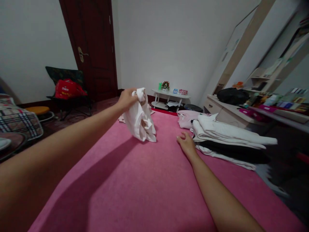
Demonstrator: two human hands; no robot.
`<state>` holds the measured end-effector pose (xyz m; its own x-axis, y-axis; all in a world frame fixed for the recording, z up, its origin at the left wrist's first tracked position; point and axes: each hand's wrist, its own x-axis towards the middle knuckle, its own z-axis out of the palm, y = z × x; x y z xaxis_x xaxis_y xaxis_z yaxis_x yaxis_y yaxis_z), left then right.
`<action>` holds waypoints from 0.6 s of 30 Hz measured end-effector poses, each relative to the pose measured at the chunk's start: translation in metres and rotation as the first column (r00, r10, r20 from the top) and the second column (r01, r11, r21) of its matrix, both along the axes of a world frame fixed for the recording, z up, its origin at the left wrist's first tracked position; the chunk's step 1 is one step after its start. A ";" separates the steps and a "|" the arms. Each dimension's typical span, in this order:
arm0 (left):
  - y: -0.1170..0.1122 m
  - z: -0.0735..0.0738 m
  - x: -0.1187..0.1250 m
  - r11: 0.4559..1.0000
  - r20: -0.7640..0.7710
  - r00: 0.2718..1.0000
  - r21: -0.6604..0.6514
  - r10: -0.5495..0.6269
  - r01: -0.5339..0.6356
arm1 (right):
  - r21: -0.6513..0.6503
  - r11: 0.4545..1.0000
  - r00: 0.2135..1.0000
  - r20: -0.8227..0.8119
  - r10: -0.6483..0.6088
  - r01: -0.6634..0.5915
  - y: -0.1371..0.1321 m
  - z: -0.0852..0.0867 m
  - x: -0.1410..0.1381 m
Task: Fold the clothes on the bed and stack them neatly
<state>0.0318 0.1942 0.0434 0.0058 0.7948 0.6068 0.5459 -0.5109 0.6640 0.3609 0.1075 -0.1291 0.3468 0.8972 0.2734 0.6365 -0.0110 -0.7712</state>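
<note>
My left hand [127, 99] is closed on a bunched white garment [140, 118] and holds it up above the pink bed cover [135, 180]; the cloth hangs down and its lower end touches the bed. My right hand [186, 141] rests on the bed with its fingers loosely curled, holding nothing, right next to a stack of folded white and black clothes [227, 138]. A folded pink garment [187, 118] lies behind that stack.
A dark door [93, 48] and a chair with a red bag [67, 88] stand at the back left. A small white table [170, 96] sits past the bed's far end. A cluttered desk [253, 109] runs along the right.
</note>
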 end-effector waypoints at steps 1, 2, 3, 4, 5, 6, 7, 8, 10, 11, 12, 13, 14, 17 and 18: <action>0.009 0.009 -0.007 0.998 -0.100 0.994 0.044 0.042 -0.037 | 0.001 1.000 0.998 0.056 -0.001 0.001 -0.001 0.001 -0.001; 0.016 0.013 -0.013 0.992 -0.216 0.971 0.092 0.101 -0.083 | -0.001 1.000 0.995 0.100 -0.001 0.001 -0.003 0.001 -0.003; 0.021 0.011 -0.018 0.983 -0.326 0.931 0.134 0.162 -0.123 | -0.004 1.000 0.992 0.127 -0.002 0.002 -0.005 0.002 -0.004; 0.025 0.003 -0.023 0.970 -0.419 0.878 0.170 0.230 -0.173 | -0.007 1.000 0.990 0.139 0.001 0.000 -0.006 0.002 -0.005; 0.026 -0.012 -0.027 0.956 -0.499 0.816 0.191 0.291 -0.224 | -0.009 1.000 0.990 0.138 0.005 -0.004 -0.008 0.002 -0.006; 0.027 -0.031 -0.029 0.946 -0.571 0.754 0.187 0.325 -0.266 | -0.009 1.000 0.992 0.130 0.010 -0.009 -0.009 0.002 -0.007; 0.026 -0.054 -0.031 0.948 -0.647 0.699 0.137 0.305 -0.287 | -0.003 1.000 0.993 0.115 0.015 -0.014 -0.010 0.004 -0.009; 0.025 -0.079 -0.031 0.952 -0.721 0.652 0.032 0.233 -0.305 | 0.012 1.000 0.996 0.091 0.023 -0.024 -0.010 0.006 -0.011; 0.022 -0.126 -0.030 0.943 -0.802 0.585 -0.092 0.120 -0.319 | 0.075 0.995 0.998 0.001 0.063 -0.063 -0.012 0.018 -0.016; 0.021 -0.144 -0.030 0.942 -0.798 0.571 -0.012 0.194 -0.336 | 0.127 0.988 0.994 -0.052 0.091 -0.084 -0.013 0.027 -0.018; 0.020 -0.159 -0.029 0.937 -0.791 0.561 0.040 0.242 -0.347 | 0.195 0.976 0.989 -0.095 0.116 -0.096 -0.014 0.039 -0.020; 0.020 -0.169 -0.029 0.933 -0.778 0.560 0.087 0.283 -0.350 | 0.273 0.958 0.985 -0.119 0.127 -0.091 -0.015 0.052 -0.019; 0.020 -0.175 -0.029 0.929 -0.764 0.564 0.122 0.313 -0.350 | 0.360 0.931 0.987 -0.112 0.113 -0.066 -0.017 0.066 -0.016; 0.022 -0.178 -0.032 0.933 -0.750 0.580 0.138 0.318 -0.332 | 0.545 0.834 0.996 -0.014 -0.090 0.083 -0.026 0.103 0.009; 0.023 -0.176 -0.032 0.935 -0.746 0.586 0.137 0.315 -0.328 | 0.557 0.817 0.980 0.024 -0.198 0.151 -0.030 0.110 0.022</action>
